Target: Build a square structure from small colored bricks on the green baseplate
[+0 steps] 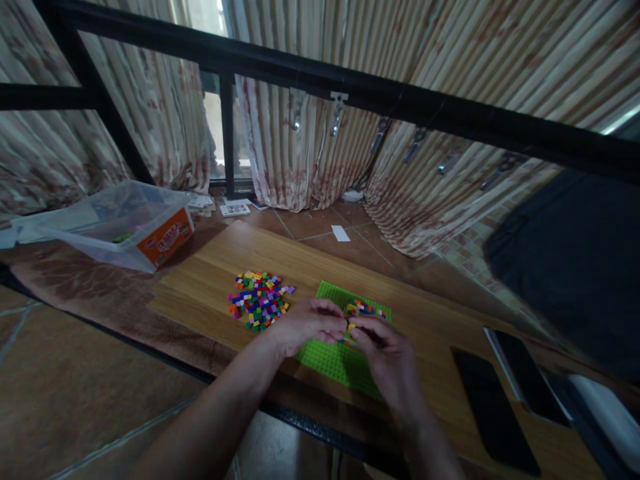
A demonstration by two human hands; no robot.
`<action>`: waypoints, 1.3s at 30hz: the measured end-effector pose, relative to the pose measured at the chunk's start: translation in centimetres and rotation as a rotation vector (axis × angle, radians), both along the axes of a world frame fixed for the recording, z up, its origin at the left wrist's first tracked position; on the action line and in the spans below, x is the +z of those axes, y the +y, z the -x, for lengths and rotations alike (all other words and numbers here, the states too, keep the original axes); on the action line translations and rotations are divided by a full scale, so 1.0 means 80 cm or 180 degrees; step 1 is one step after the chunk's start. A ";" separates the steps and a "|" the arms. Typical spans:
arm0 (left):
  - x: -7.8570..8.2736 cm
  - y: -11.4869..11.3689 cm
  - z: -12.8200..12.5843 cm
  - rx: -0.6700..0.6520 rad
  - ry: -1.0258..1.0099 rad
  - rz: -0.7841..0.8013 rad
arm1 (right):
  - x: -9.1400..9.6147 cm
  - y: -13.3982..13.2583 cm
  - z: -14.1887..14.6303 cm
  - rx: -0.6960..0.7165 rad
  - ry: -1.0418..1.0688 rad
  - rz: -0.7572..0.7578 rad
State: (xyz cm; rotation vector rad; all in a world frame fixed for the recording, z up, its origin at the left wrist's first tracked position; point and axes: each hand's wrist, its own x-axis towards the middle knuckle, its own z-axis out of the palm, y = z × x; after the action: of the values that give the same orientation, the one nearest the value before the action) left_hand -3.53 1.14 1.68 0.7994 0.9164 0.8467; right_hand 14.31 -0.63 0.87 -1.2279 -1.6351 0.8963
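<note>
A green studded baseplate (pixel 334 360) lies on the wooden table (pixel 215 273), with a small cluster of coloured bricks (pixel 364 308) fixed at its far right part. Both hands hover over the plate's middle. My left hand (pixel 307 325) has its fingers curled and pinched toward my right hand (pixel 385 357), whose fingers are also pinched. A small yellow brick (pixel 351 327) shows between the fingertips of the two hands. A pile of loose coloured bricks (pixel 260 300) sits just left of the plate, near my left hand.
A clear plastic bin (pixel 120 223) with an orange label stands at the far left. Two dark phones (pixel 493 410) lie on the table at the right. Curtains and a black metal rail rise behind the table; a dark cloth (pixel 575 253) hangs at right.
</note>
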 end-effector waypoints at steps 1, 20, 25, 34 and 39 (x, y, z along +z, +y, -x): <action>0.000 0.002 0.000 0.0065 0.0074 -0.0012 | 0.000 0.002 -0.006 -0.0182 0.0021 -0.0005; -0.031 0.013 -0.017 0.0064 0.2227 -0.1341 | -0.036 0.010 0.000 -0.0820 -0.1058 -0.0473; -0.028 0.009 -0.027 0.0101 0.2368 -0.1297 | -0.039 0.010 0.006 -0.1036 -0.1230 -0.0593; -0.033 0.010 -0.037 0.0268 0.2489 -0.1301 | -0.033 0.011 0.003 -0.1127 -0.1098 -0.0347; -0.036 0.011 -0.037 0.0271 0.2523 -0.1360 | -0.037 0.012 0.002 -0.1204 -0.1151 -0.0328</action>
State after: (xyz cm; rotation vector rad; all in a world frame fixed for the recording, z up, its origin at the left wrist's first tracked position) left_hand -0.55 2.02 -1.18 1.5348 1.4923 0.8147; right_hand 14.14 0.30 -2.11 -1.6247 -1.6182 0.3647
